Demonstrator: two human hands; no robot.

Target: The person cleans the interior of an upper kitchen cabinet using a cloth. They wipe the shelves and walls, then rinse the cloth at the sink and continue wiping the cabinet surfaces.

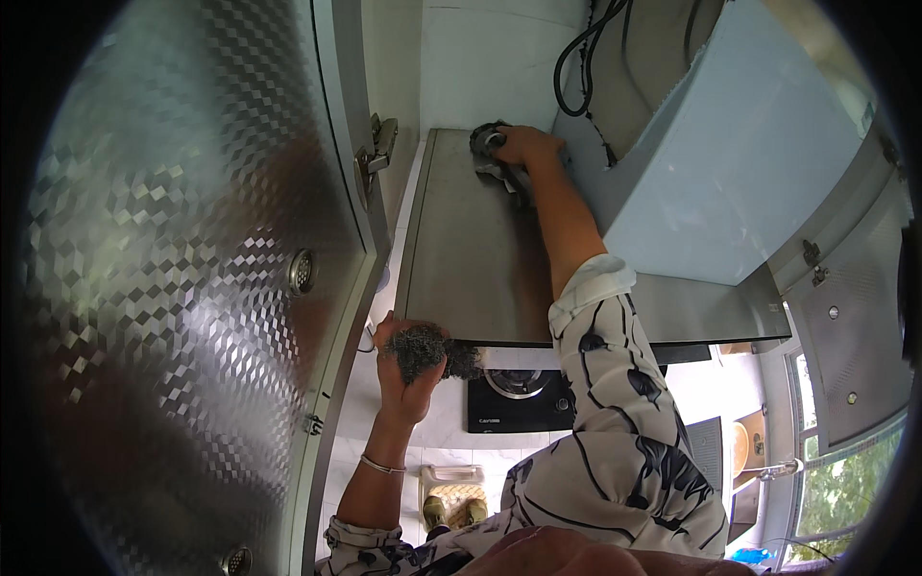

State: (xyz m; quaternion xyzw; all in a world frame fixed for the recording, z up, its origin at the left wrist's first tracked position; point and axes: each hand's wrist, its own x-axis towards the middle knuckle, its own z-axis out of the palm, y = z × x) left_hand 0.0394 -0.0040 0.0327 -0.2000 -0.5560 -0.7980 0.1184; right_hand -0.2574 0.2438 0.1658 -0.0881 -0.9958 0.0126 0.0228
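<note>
My left hand (408,392) is at the front left corner of a flat stainless steel surface (468,252), apparently the top of a range hood. A tangled grey steel wool pad (418,351) is in its grasp, with a looser tuft hanging to the right. At the far end of this metal top, my right hand (520,144) presses a dark, crumpled cloth or pad (490,173) near the back wall. The fingers partly hide that bundle, so its exact material cannot be made out.
An open patterned metal cabinet door (180,288) fills the left side. To the right of my right arm rises a bluish-white duct cover (691,165), with a black cable (573,79) behind it. Below are a black gas stove (518,417) and a stool (454,473) under my feet.
</note>
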